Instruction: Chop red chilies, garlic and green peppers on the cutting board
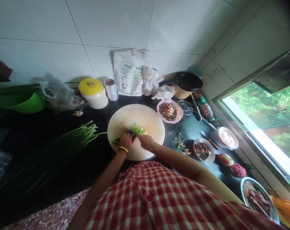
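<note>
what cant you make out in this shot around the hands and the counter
Head view only:
1. In the right hand, what the grip holds: hidden by its own fingers.
2. Under the left hand, how many spring onions lie there: covered by the hand.
3. Print on the white bag: too small.
4. Contents of the bowl, lower right: blurred.

home kitchen | tiled wall [135,25] | chopping board [149,118] | pan [188,81]

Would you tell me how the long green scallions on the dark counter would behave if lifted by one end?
Probably floppy: the long green scallions are thin and lie splayed on the dark counter. Likely light, and stalks may slide apart, since no tie is visible.
</note>
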Demonstrator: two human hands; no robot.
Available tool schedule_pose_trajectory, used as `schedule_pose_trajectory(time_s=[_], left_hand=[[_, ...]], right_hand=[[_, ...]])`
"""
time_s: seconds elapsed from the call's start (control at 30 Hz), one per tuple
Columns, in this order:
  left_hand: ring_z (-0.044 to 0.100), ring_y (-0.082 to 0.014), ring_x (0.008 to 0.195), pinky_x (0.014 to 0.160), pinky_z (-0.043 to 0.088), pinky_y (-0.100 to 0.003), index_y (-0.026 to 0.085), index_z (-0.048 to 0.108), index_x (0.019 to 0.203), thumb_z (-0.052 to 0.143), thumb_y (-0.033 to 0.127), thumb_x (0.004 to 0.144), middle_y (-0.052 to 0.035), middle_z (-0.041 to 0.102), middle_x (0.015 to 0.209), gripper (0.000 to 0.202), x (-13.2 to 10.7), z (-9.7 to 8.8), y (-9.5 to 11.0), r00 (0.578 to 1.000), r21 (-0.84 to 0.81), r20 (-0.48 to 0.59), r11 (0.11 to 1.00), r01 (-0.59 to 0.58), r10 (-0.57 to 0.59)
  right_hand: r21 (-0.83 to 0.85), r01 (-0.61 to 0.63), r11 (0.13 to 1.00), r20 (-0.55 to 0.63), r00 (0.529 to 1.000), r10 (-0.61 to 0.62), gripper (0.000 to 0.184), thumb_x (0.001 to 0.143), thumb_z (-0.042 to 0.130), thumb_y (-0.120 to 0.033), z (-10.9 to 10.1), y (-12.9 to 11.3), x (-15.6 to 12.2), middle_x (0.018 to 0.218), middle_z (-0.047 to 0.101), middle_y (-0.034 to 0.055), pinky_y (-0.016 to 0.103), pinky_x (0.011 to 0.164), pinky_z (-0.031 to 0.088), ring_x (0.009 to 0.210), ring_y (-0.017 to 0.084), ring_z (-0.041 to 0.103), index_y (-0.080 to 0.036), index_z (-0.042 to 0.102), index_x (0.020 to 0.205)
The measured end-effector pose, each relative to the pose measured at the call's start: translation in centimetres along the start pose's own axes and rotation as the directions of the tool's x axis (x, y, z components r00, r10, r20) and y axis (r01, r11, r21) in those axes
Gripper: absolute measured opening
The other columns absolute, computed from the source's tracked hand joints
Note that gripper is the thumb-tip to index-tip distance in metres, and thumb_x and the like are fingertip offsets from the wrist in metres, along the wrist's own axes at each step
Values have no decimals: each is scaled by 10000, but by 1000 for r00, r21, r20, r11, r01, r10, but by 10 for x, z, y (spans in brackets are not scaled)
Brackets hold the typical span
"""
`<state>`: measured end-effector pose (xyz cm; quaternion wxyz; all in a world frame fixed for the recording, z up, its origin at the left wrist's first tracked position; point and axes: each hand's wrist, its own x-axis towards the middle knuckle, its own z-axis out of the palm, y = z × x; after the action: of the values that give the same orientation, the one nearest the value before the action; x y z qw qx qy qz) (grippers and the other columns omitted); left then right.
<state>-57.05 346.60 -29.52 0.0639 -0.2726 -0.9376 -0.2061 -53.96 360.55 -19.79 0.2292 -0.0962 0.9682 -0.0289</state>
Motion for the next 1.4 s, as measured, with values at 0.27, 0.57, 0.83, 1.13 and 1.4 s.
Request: schedule_pose_trajectory(time_s=[0.27,0.57,0.83,1.13,1.4], left_hand=[[502,-232,891,789,401,-365,178,562,968,461,316,834,-87,582,915,217,-2,2,-2,996,-56,-83,998,-18,14],[504,-232,816,745,411,-366,163,575,893,468,327,826,-93,573,845,208,-2,2,-3,996,-26,-81,999,26,-28],[493,-230,862,786,402,-358,151,560,887,479,304,823,-101,566,870,185,-2,2,-4,995,-64,-103,998,6,-12],[469,-260,886,782,395,-402,165,579,910,462,467,796,-115,525,922,343,-7,-20,4,997,54,0,996,75,-75],[478,-259,979,840,382,-409,192,565,1073,479,408,797,-119,521,1041,361,-32,-17,-6,993,58,-112,998,39,-32]], right_hand=[[-11,20,1000,12,1000,-20,385,774,385,-96,-5,10,-10,909,639,107,302,654,439,841,234,615,-157,399,1154],[15,1,1000,-7,1000,-1,348,791,371,-93,-2,-4,8,887,642,102,288,634,433,840,224,617,-159,407,1131],[0,27,1000,68,997,-26,339,797,392,-116,-6,2,-7,945,625,116,293,660,431,867,221,603,-155,403,1133],[67,11,998,34,999,-13,361,809,376,-119,1,-7,13,976,620,128,332,721,439,930,240,585,-158,376,1168],[22,17,1000,-13,1000,-17,322,799,378,-93,0,-3,13,929,632,118,299,660,444,866,225,609,-152,401,1114]])
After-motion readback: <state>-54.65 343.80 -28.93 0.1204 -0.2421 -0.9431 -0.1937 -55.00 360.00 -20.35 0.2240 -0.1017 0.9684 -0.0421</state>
